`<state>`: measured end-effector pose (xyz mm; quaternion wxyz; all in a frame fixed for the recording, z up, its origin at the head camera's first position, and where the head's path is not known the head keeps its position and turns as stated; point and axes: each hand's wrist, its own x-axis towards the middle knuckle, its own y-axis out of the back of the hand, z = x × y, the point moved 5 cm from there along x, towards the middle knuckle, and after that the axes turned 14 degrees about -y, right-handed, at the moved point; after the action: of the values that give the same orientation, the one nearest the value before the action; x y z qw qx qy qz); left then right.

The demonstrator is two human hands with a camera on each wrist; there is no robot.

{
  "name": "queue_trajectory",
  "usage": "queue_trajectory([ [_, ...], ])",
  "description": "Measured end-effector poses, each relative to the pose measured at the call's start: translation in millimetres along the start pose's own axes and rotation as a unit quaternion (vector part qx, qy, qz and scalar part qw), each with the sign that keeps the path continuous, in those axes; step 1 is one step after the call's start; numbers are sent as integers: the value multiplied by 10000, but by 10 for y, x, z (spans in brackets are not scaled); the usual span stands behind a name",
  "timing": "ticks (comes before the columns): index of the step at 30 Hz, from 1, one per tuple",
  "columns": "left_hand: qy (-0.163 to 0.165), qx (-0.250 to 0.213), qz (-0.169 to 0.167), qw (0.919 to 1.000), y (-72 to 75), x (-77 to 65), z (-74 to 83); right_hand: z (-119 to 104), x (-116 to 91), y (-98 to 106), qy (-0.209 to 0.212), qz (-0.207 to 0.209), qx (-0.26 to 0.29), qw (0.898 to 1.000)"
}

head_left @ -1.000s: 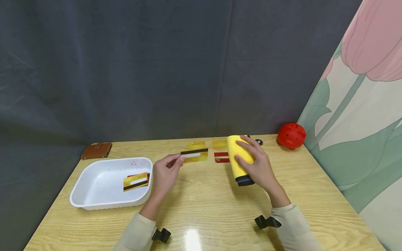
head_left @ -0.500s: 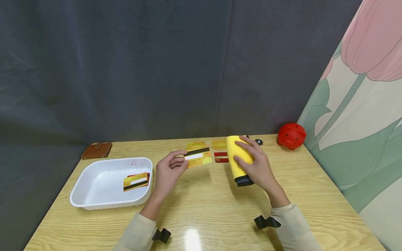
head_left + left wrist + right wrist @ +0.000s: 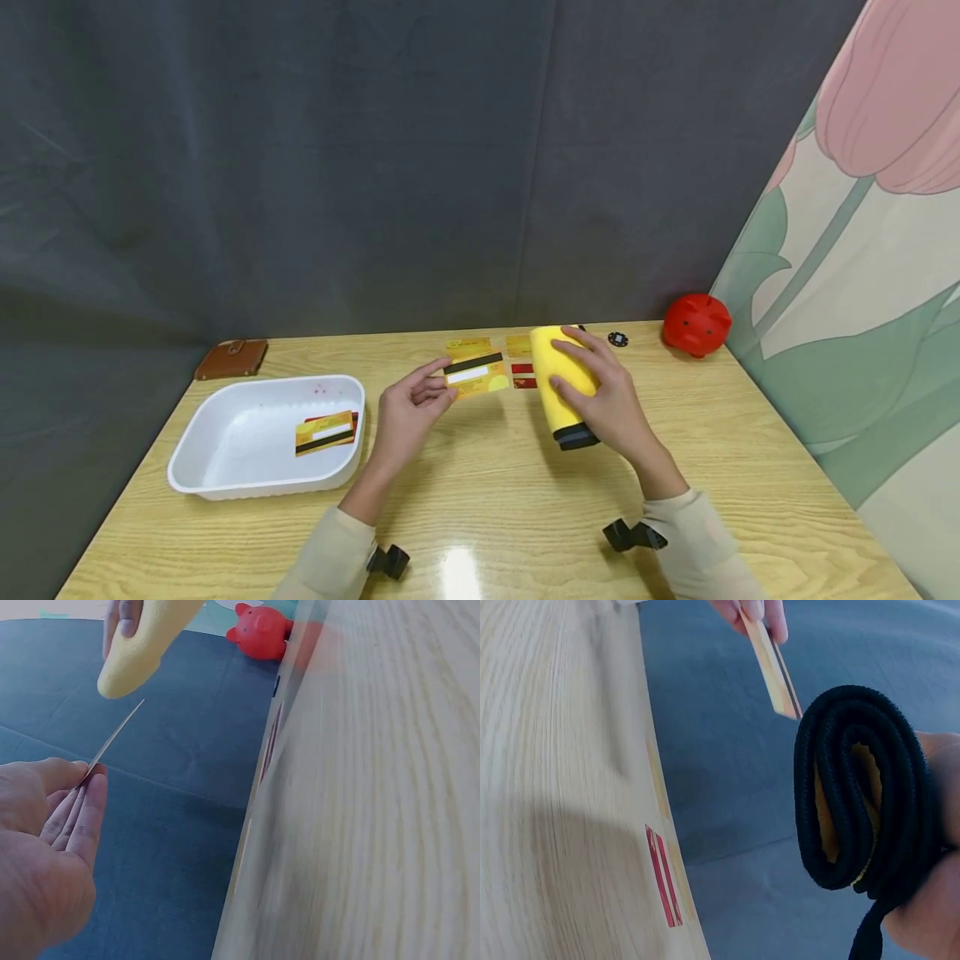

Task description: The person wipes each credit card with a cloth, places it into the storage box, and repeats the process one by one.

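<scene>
My left hand point(image 3: 408, 417) pinches a yellow bank card point(image 3: 476, 375) by its left edge, above the table. The card's back, with a black stripe and white strip, faces the head camera; the left wrist view shows this card point(image 3: 116, 736) almost edge-on. In my right hand point(image 3: 611, 404) is a yellow cloth point(image 3: 557, 379) with a dark border, folded into a thick roll. From the right wrist, the cloth's end point(image 3: 821, 787) shows dark layers with yellow inside. A small gap separates cloth and card. Behind them lie a red striped card point(image 3: 523, 377) and yellow cards point(image 3: 468, 343), partly covered.
On the left stands a white plastic tray point(image 3: 225, 490) holding yellow and red cards point(image 3: 326, 433). A brown wallet point(image 3: 231, 360) lies behind it. At the back right are a black-and-white chip point(image 3: 618, 339) and a red piggy bank point(image 3: 696, 325). A dark curtain hangs behind the table.
My left hand has shifted slightly right and turned the card's back more toward the head camera. My right hand has moved the cloth a little left, closer to the card, uncovering more of the chip.
</scene>
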<state>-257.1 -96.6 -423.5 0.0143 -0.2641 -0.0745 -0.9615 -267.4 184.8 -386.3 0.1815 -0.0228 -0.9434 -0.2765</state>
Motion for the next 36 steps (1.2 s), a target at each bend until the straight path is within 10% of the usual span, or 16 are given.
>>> queue_trajectory([
  [24,-225,59,-367,9991,-188,-77,-23,-336,-285,-548,928,-1191,-468,9874],
  [36,-207,-15,-518,9984,-208,-91,-29,-307,-250,-529,793,-898,-662,9906],
])
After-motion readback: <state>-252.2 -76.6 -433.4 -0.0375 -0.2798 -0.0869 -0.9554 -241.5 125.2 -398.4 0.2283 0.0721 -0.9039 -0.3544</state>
